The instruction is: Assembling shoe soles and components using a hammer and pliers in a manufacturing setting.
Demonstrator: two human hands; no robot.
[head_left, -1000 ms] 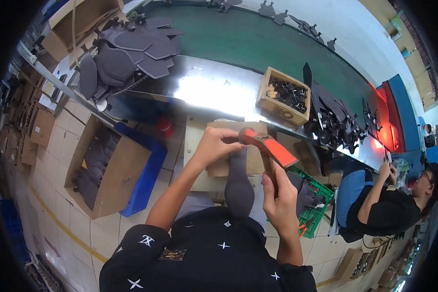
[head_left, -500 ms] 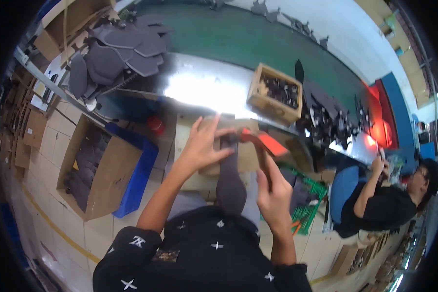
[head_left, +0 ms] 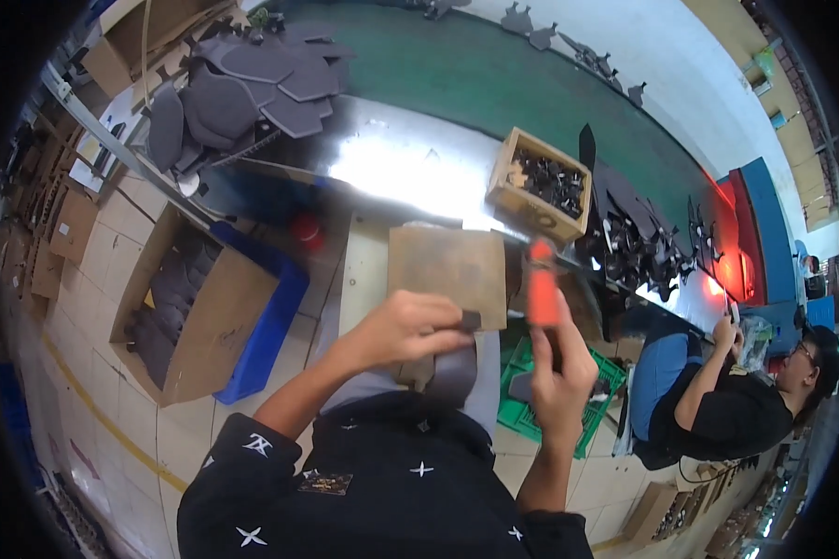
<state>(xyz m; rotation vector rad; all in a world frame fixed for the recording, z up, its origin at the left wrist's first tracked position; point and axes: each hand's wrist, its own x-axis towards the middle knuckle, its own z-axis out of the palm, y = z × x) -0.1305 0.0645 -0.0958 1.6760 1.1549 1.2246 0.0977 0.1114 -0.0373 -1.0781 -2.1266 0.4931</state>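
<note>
My left hand (head_left: 408, 328) is closed over the narrow end of a grey paddle-shaped piece (head_left: 453, 375). Its dark tip pokes out past my fingers, and its wide end lies by my lap. Beneath the fingertips is the near edge of a brown board (head_left: 447, 270). My right hand (head_left: 563, 382) is wrapped round an orange hammer-like tool (head_left: 543, 296), blurred and raised to the right of the board, apart from the grey piece.
Beyond the board, a wooden box (head_left: 541, 217) of small dark parts stands on the metal table edge, before a green belt (head_left: 438, 65). Grey pieces (head_left: 242, 88) are heaped at far left. A cardboard box (head_left: 219, 326) stands lower left, a green crate (head_left: 517, 410) lower right. A person (head_left: 736, 401) sits at right.
My left hand has come nearer and closed on the grey piece, which has been drawn toward me. The orange tool has lifted away to the right, baring the board.
</note>
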